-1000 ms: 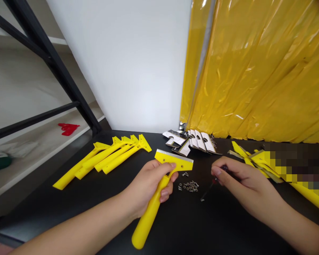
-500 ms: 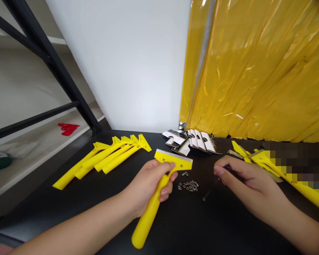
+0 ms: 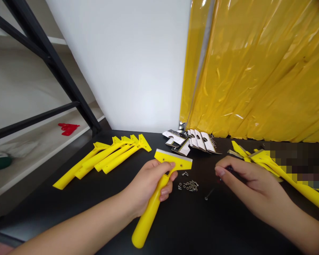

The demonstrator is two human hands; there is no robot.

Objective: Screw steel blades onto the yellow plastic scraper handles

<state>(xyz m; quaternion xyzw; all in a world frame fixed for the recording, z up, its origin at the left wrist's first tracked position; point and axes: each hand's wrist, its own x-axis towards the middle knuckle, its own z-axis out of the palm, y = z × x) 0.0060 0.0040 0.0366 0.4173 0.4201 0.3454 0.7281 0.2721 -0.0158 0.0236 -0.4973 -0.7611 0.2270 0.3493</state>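
My left hand is wrapped round the neck of a yellow scraper, thumb pressed on its head. A metal blade strip runs along the head's far edge, and two holes show in the head. To the right, my right hand pinches a thin screwdriver; its handle is mostly hidden by the fingers. At its tip, pointing down and left, sits a small metal piece, seemingly a screw. Between the hands, loose nuts and screws lie in a small pile, with a couple of screws just beyond.
Several yellow scraper handles lie in a row on the black table at left. Printed cards are stacked at the back. More yellow scrapers lie at right. A black-framed shelf stands at far left.
My right hand and the screwdriver have shifted very slightly to the right. The left hand and the scraper have stayed practically still.
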